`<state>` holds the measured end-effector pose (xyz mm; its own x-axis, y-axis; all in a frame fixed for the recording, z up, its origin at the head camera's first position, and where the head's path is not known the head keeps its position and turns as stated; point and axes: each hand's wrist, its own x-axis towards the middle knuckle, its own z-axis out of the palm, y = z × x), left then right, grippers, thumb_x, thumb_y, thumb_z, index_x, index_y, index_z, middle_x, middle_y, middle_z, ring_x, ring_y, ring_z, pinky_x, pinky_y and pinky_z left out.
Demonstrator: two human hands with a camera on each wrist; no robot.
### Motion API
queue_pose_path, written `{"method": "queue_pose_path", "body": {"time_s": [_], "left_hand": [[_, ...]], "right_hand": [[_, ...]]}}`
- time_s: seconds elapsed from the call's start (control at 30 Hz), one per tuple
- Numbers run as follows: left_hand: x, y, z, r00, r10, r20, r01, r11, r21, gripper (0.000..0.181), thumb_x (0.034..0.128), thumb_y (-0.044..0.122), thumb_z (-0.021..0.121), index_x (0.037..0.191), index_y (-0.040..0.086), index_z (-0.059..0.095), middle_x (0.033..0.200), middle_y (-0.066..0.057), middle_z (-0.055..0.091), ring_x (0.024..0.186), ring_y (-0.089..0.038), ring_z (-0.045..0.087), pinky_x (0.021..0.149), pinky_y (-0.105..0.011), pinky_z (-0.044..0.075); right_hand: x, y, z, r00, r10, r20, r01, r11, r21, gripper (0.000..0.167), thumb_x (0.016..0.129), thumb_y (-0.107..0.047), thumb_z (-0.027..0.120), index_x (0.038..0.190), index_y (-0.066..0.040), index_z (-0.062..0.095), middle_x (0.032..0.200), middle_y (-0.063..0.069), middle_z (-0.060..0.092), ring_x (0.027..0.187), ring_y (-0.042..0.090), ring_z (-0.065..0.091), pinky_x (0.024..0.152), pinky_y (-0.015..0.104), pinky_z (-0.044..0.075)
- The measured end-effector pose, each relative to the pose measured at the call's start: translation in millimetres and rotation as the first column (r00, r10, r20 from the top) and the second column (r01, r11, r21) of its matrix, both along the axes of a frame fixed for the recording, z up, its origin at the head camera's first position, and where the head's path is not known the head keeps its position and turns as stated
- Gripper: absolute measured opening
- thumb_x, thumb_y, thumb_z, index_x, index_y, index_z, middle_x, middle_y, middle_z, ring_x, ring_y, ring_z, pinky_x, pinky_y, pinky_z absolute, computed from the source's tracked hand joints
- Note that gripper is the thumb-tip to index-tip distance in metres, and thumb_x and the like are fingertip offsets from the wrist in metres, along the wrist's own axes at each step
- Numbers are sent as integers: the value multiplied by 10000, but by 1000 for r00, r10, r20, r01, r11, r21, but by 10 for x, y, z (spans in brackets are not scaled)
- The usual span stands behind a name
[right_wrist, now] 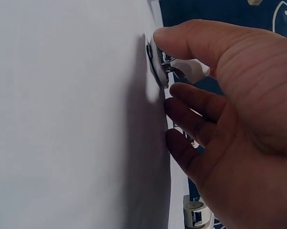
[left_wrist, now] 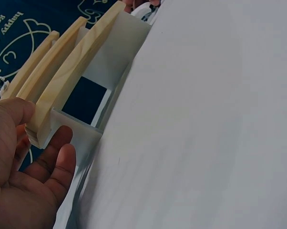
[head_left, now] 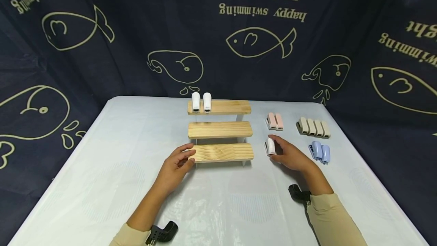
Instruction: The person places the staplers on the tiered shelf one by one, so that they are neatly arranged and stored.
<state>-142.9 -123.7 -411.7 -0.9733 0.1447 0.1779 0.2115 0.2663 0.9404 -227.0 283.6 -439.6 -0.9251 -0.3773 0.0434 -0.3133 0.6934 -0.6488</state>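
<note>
A three-step wooden display stand [head_left: 220,153] with pale legs stands mid-table. My left hand [head_left: 172,172] holds the left end of its lowest board, fingers bent about the edge; the left wrist view shows fingertips [left_wrist: 65,136] beside the leg under the board. To the right of the stand, my right hand [head_left: 290,155] pinches a white mini stapler [head_left: 270,147] between thumb and fingers, low at the tabletop. In the right wrist view the thumb covers part of that stapler [right_wrist: 155,64]. Two white mini staplers [head_left: 201,102] stand side by side at the left of the top board.
Right of the stand lie two pink staplers [head_left: 275,121], a row of several beige staplers [head_left: 314,127] and two blue staplers [head_left: 320,152]. A white cloth covers the table [head_left: 102,185]. Dark blue fabric [head_left: 136,18] with fish drawings hangs behind and at both sides.
</note>
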Motion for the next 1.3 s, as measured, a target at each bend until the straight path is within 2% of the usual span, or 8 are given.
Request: {"method": "queue_pose_path", "body": {"time_s": [0.13,0.23,0.47,0.57,0.83,0.97,1.1,1.3], "left_hand": [[15,1,33,1000,-3,9,3,1000,-2,310,983,24,612,1269,-96,613,1452,-151,483,1168,-295,593,894,-267,535],[4,-1,10,1000,0,11,0,1000,-2,308,982,19,611,1268,-96,614,1453,-157,481,1171,-299,591,896,-274,535],[-134,-44,-273,1000,8,-4,-8,1000,2,318,985,75,632,1281,-41,630,1471,-93,476,1181,-264,587,892,-252,532],[-162,-67,-335,1000,-2,-10,2,1000,9,327,986,122,644,1288,-4,639,1468,-50,482,1176,-227,590,889,-240,531],[-165,-71,-346,1000,-9,-28,10,1000,26,328,983,132,651,1282,-4,645,1460,-55,490,1171,-226,593,893,-249,532],[-174,-65,-362,999,-8,-34,8,1000,17,336,983,124,650,1287,-18,637,1466,-76,485,1176,-242,591,894,-247,531],[-167,-67,-357,999,-7,-35,8,1000,17,330,980,131,655,1280,-6,646,1460,-61,492,1177,-232,592,894,-241,530],[-176,-68,-361,999,-5,-39,6,1000,10,330,982,133,653,1281,-6,645,1459,-56,492,1182,-236,589,902,-250,529]], "right_hand": [[-4,5,-7,1000,4,-4,-4,1000,7,731,869,-15,718,1499,24,350,1485,278,400,1408,445,290,1136,609,228],[-5,8,-12,1000,-1,-5,1,1000,11,722,879,-20,715,1502,16,352,1484,279,402,1403,446,300,1132,608,241],[5,8,-13,1000,-22,-11,22,1000,21,693,897,-41,708,1500,-8,370,1447,279,449,1360,443,371,1101,608,298],[5,8,-13,999,-29,-16,29,999,27,687,899,-56,713,1498,-15,378,1436,281,460,1348,445,388,1090,611,314],[15,2,2,998,-54,-13,54,999,6,683,898,-78,720,1496,-31,393,1390,259,512,1291,405,460,1062,579,368],[12,3,22,997,-70,18,71,996,-55,691,911,-66,706,1509,-22,363,1315,235,572,1205,367,539,1003,527,436],[12,1,55,995,-78,66,86,988,-127,708,920,-47,686,1527,-17,322,1340,253,556,1242,401,530,991,515,457],[23,-23,112,991,-89,98,104,981,-165,740,913,-47,691,1547,-57,309,1423,234,493,1305,408,477,990,454,470]]}}
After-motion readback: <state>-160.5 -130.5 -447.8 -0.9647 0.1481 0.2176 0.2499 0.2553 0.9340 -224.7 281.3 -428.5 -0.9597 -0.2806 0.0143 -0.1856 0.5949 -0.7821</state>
